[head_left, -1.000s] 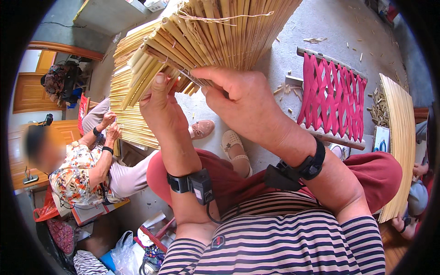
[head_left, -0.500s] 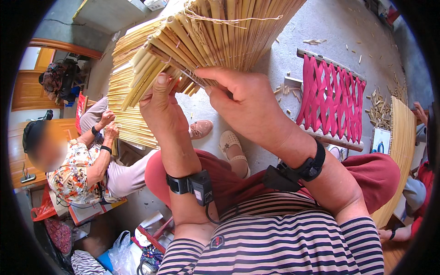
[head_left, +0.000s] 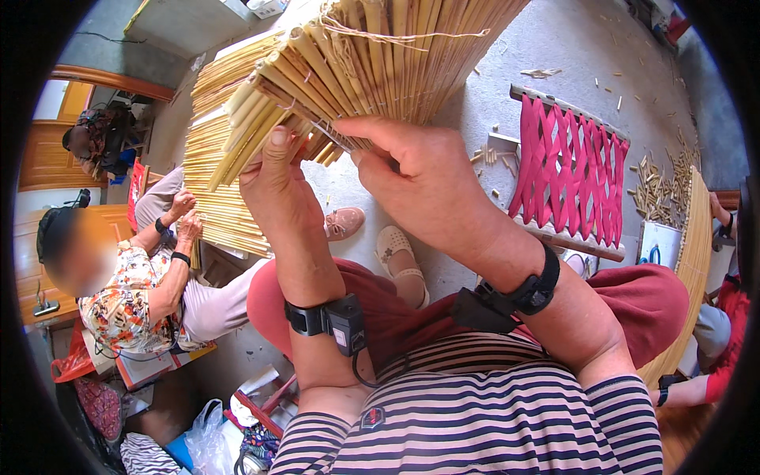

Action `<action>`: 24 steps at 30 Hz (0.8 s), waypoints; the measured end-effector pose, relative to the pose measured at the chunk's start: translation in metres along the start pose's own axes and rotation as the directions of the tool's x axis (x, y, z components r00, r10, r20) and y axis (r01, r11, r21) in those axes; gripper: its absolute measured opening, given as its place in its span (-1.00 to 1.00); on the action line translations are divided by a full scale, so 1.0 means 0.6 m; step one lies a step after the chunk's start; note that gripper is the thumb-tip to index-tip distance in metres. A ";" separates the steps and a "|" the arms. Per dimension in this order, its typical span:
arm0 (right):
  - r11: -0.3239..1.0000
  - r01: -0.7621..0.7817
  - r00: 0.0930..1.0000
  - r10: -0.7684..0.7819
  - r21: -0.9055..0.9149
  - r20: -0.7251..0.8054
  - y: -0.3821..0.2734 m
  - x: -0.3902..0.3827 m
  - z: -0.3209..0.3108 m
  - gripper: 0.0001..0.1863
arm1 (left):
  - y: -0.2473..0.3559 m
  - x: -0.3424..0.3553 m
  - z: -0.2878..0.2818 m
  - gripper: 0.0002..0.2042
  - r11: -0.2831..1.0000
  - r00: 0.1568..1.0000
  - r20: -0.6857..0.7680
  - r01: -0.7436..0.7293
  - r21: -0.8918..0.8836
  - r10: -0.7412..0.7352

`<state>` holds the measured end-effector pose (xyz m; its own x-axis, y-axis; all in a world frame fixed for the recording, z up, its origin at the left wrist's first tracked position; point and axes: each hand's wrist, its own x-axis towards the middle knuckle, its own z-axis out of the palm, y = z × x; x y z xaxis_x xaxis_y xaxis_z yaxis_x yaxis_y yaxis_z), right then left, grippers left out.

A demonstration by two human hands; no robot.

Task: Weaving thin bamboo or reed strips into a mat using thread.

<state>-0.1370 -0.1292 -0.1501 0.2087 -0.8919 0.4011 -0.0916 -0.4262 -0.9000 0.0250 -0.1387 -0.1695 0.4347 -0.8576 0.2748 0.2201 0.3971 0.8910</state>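
Note:
In front of me a mat of reed stalks (head_left: 412, 71) stands with its cut ends toward me, the stalks bound by thin thread. My left hand (head_left: 281, 186) grips the near edge of this mat, thumb up against the pale stalk ends, its other fingers mostly hidden. Just to the right, my right hand (head_left: 427, 170) pinches a thin, shiny needle-like tool (head_left: 331, 133) between thumb and forefinger, its tip against the stalks by my left hand. A loose strand of straw-coloured twine (head_left: 412, 36) lies across the top of the mat.
A stool with crossed pink straps (head_left: 566, 170) stands to the right. Cut reed pieces (head_left: 665, 190) litter the floor beyond it. At left, a co-worker's hands (head_left: 186, 218) work on another reed mat (head_left: 226, 214). Another person's red sleeve (head_left: 724, 348) shows at the right rim.
My view has shifted slightly. My hands keep almost the same pose at the mat's edge. At the right rim, the other person's lower hand has moved mostly out of sight.

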 end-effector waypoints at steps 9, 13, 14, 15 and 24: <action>1.000 -0.001 1.000 0.001 0.007 -0.005 0.003 0.002 0.002 -0.71 | 0.005 -0.004 0.018 -0.69 0.999 0.999 -0.045 -0.029 -0.019 0.029; 1.000 -0.005 1.000 0.005 -0.009 0.002 0.001 0.002 0.002 -0.70 | 0.004 -0.003 0.006 -0.64 1.000 1.000 -0.006 0.005 0.000 -0.005; 1.000 -0.006 1.000 0.006 -0.011 0.006 0.001 0.002 0.003 -0.70 | 0.003 -0.003 0.005 -0.64 1.000 1.000 -0.002 0.002 0.001 -0.002; 1.000 -0.006 1.000 0.006 -0.011 0.006 0.001 0.001 0.003 -0.70 | 0.002 -0.003 0.004 -0.64 1.000 1.000 0.004 -0.003 0.002 0.003; 1.000 0.012 1.000 -0.012 -0.009 0.014 -0.007 0.001 0.003 -0.70 | 0.000 -0.003 0.008 -0.69 0.999 0.999 -0.020 -0.028 -0.031 0.027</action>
<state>-0.1350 -0.1277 -0.1462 0.2232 -0.8847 0.4093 -0.0978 -0.4381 -0.8936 0.0198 -0.1389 -0.1684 0.4582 -0.8397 0.2916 0.2347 0.4307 0.8714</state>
